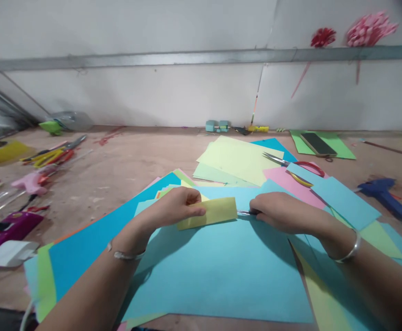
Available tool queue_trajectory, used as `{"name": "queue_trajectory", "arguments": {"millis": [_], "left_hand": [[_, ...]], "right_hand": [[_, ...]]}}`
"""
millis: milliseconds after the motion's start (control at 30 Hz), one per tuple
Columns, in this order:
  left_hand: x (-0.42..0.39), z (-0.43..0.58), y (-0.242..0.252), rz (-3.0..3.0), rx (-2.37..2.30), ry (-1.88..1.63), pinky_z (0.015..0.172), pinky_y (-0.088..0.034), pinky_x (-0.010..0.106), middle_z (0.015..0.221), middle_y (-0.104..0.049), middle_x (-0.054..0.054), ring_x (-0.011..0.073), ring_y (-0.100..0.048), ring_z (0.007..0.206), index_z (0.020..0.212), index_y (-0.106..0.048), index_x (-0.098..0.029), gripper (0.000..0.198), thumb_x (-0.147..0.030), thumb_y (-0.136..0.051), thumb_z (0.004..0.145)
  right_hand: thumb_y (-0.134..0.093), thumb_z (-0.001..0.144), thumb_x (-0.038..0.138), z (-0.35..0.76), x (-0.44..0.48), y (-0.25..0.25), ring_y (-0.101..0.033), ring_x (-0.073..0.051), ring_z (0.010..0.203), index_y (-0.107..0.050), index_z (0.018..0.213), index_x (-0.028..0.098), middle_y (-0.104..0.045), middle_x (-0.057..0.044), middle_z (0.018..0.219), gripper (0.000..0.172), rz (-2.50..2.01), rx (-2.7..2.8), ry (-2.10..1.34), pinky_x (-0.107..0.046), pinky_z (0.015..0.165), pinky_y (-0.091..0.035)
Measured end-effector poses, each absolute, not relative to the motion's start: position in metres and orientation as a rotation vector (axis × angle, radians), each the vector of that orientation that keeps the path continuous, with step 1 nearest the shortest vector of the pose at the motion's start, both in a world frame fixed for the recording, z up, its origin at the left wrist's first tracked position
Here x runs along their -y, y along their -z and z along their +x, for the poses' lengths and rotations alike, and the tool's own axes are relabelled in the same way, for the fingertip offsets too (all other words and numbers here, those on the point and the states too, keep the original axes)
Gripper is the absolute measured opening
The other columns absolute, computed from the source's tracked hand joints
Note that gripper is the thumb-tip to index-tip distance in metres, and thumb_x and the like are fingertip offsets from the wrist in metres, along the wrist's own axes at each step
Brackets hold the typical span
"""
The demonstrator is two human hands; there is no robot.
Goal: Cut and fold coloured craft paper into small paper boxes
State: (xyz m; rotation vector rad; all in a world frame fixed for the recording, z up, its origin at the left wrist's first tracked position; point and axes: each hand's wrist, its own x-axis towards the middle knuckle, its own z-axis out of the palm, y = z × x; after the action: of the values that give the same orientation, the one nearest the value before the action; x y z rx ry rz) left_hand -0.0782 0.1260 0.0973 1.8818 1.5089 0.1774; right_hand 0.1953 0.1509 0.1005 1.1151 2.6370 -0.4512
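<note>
Between the thumb and fingers of my left hand (180,207) is a yellow paper strip (219,210), held by its left part. My right hand (278,211) is closed around scissors (245,213). Their thin metal blades point left and reach the strip's right edge; my fingers hide the handles. Under both hands lies a large light-blue sheet (217,271), with blue sheets (90,239) and other coloured paper beneath it at the left.
Red-handled scissors (276,160) rest on paper behind my right hand. A blue glue gun (388,195) lies far right, near a phone (318,144) on green paper. At left are pliers (49,156), a pink glue gun (31,183) and a purple power strip (18,230). A wall stands behind.
</note>
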Motion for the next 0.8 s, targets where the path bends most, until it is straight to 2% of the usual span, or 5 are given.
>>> {"name": "queue_trajectory", "arguments": {"millis": [300,400,500,600,800], "left_hand": [[-0.127,-0.078,-0.085,2.17,-1.835,-0.116,0.073,-0.045,0.035,0.091,-0.065,0.008,0.0266,-0.059,0.088,0.084,-0.064,-0.017,0.024,-0.037,-0.067,0.07],[-0.125,-0.077,-0.078,2.442,-1.805,-0.275,0.1,-0.038,0.051,0.128,-0.054,0.015,0.0381,-0.043,0.125,0.107,-0.062,-0.018,0.048,-0.021,-0.078,0.061],[-0.122,-0.071,-0.077,2.644,-1.309,-0.371,0.11,-0.031,0.051,0.143,-0.042,0.009,0.032,-0.03,0.137,0.102,-0.063,-0.023,0.036,-0.009,-0.07,0.07],[-0.122,-0.063,-0.071,2.594,-0.998,-0.396,0.112,-0.032,0.047,0.138,-0.048,0.008,0.0279,-0.032,0.137,0.094,-0.064,-0.023,0.01,-0.021,-0.063,0.085],[-0.13,-0.055,-0.042,2.52,-1.287,-0.35,0.118,-0.017,0.053,0.155,-0.028,0.017,0.0329,-0.008,0.147,0.136,-0.043,-0.018,0.061,-0.057,-0.051,0.09]], "right_hand": [[-0.049,0.086,0.008,0.188,-0.146,-0.09,-0.049,-0.013,0.062,-0.061,0.077,0.017,-0.06,-0.004,0.076,0.018,1.011,-2.721,0.263,-0.026,0.051,-0.02],[-0.051,0.083,0.007,0.185,-0.145,-0.088,-0.047,-0.013,0.061,-0.059,0.081,0.018,-0.059,-0.003,0.076,0.014,1.0,-2.738,0.221,-0.027,0.051,-0.018],[-0.052,0.084,0.008,0.183,-0.145,-0.088,-0.045,-0.013,0.059,-0.055,0.081,0.018,-0.059,-0.002,0.071,0.011,0.975,-2.759,0.172,-0.027,0.051,-0.016],[-0.052,0.084,0.009,0.184,-0.146,-0.085,-0.045,-0.013,0.058,-0.052,0.076,0.019,-0.058,-0.001,0.069,0.013,0.943,-2.751,0.145,-0.027,0.05,-0.016],[-0.052,0.082,0.005,0.189,-0.144,-0.074,-0.047,-0.014,0.056,-0.052,0.079,0.02,-0.058,-0.001,0.068,0.015,0.841,-2.836,-0.001,-0.027,0.049,-0.014]]}}
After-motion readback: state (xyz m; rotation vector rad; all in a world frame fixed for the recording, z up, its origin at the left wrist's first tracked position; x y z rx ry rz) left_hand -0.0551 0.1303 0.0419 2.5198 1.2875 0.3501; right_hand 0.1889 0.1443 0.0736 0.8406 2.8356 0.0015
